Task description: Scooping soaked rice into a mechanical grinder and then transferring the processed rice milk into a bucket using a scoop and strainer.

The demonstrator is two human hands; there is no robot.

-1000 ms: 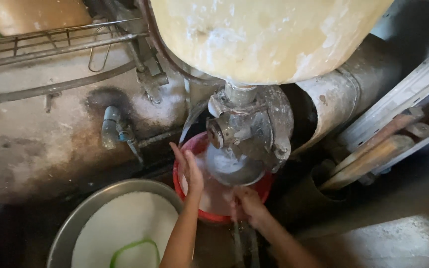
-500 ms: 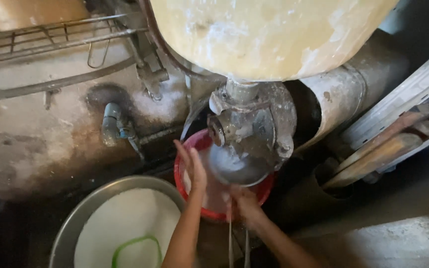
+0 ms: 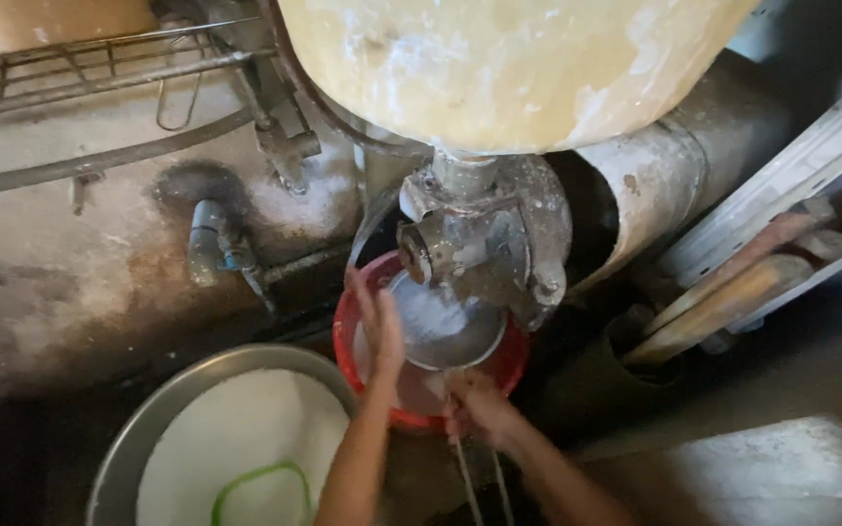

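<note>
A grimy metal grinder (image 3: 484,244) hangs under a big cream-coloured hopper (image 3: 509,68). Below its spout a metal bowl-like pan (image 3: 440,326) with white paste sits over a red bucket (image 3: 509,365). My left hand (image 3: 380,326) is raised with fingers apart at the left side of the pan, over the red rim. My right hand (image 3: 475,404) is lower, at the bucket's front edge, fingers curled around thin metal rods (image 3: 479,477) that run down out of view.
A large steel basin (image 3: 138,438) holding white flour and a green loop (image 3: 260,492) stands at the lower left. A tap and pipe (image 3: 216,248) jut from the stained wall. A wire rack (image 3: 80,68) is at top left; wooden slats (image 3: 752,282) lean at right.
The view has shifted slightly. My left hand stays at the pan's left side. My right hand has moved a little right along the bucket's front edge.
</note>
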